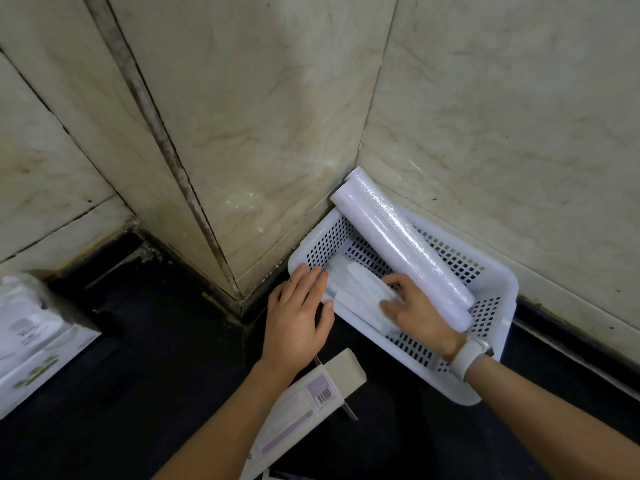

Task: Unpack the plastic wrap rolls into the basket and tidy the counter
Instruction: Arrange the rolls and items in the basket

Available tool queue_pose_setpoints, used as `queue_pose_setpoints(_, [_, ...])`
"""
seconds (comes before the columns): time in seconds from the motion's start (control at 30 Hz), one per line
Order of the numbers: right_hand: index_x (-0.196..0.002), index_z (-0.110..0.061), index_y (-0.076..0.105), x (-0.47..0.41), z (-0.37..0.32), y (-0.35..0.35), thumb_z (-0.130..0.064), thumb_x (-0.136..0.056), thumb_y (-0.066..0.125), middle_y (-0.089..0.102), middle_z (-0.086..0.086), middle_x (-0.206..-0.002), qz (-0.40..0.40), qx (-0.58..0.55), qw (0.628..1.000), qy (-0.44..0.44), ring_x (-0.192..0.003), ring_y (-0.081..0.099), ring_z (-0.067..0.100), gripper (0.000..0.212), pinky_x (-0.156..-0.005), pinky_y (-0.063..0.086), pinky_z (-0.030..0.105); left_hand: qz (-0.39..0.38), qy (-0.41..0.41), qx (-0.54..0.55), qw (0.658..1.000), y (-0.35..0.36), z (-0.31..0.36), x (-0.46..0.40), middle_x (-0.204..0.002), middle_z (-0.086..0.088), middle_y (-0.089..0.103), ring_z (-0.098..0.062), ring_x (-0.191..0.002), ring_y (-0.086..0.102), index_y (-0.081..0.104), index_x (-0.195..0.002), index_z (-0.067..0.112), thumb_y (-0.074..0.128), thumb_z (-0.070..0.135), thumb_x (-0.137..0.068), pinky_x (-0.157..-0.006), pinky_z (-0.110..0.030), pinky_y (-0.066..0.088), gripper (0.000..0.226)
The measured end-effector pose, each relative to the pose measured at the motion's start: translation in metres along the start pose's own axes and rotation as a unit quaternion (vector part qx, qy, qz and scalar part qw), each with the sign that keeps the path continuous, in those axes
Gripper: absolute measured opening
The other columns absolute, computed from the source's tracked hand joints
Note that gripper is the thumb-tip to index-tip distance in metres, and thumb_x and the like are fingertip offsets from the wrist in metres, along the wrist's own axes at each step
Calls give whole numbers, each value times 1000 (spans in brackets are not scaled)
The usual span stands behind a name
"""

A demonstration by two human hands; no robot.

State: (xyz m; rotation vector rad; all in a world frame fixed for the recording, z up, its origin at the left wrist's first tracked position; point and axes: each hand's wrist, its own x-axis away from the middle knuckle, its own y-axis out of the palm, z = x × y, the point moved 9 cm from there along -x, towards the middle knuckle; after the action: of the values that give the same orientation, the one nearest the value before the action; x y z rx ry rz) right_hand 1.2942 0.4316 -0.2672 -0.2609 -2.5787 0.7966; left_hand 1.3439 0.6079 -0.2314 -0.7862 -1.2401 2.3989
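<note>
Head view: white perforated basket (491, 368) sits on the dark worktop (121, 393), pushed into the corner of the marbled tile walls (277, 116). Two plastic wrap rolls (405, 244) lie side by side along the basket's right half, their far ends sticking up over the rim at the wall corner, near ends resting low by the right wall of the basket. Left hand (298, 320) reaches in from below, palm down, fingers loosely spread; fingertips lie over the basket's left rim and touch a flat, clear-wrapped white packet (353, 289) lying on the basket floor. Right hand (415, 310) is inside the basket, palm down, fingers curled and slightly spread on the same packet, just beside the nearer roll; whether they pinch it or only press on it cannot be told. Right wrist carries a white band (467, 358). Forearms both extended forward, converging on the basket. Open cardboard box (311, 403) with a barcode label lies on the worktop under the left forearm. Blurred white package (31, 334) at far left edge of the worktop.
</note>
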Motion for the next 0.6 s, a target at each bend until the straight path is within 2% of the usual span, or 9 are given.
queue_pose_setpoints(0.1, [-107,-9,48,-4,2,5,-17,-91,45,56,7,-85,29,127,991,-28,-73,58,28,18,-64,45,31,-6,5,0,1000,0,1,0,-127,-9,61,-26,-127,48,57,-123,6,41,29,-89,-93,-47,46,45])
queue_pose_setpoints(0.17, [-109,-8,51,-7,1,8,-22,-92,44,52,6,-93,41,217,974,-54,-84,56,27,23,-70,40,28,-6,6,0,1000,1,1,0,-127,-10,61,-26,-127,49,58,-123,5,41,29,-89,-93,-46,46,44])
queue_pose_setpoints(0.2, [-118,-10,48,-8,0,11,-24,-92,43,51,7,-101,37,247,966,-68,-90,56,27,30,-75,41,29,-5,5,-1,1000,1,1,0,-126,-10,62,-26,-127,49,58,-122,5,42,28,-89,-93,-46,46,44])
queue_pose_setpoints(0.3, [-137,-21,32,-7,-6,21,-26,-92,44,49,5,-119,9,264,957,-122,-100,56,25,47,-84,46,34,-5,4,0,1000,1,1,0,-126,-10,62,-26,-127,49,58,-122,5,42,27,-89,-92,-46,47,43])
queue_pose_setpoints(0.43, [-137,-19,35,-3,-8,34,-31,-93,42,40,6,-134,-27,352,917,-185,-120,41,24,46,-97,42,38,-9,5,-9,1000,0,2,1,-127,-9,61,-26,-127,49,57,-123,6,41,28,-89,-92,-47,47,43])
queue_pose_setpoints(0.6, [-139,-15,32,-1,-15,27,-29,-95,39,44,9,-136,-28,375,899,-224,-120,41,26,47,-100,38,37,-18,-5,-24,1000,-3,5,0,-127,-10,61,-27,-126,50,58,-122,6,39,28,-89,-92,-50,47,44])
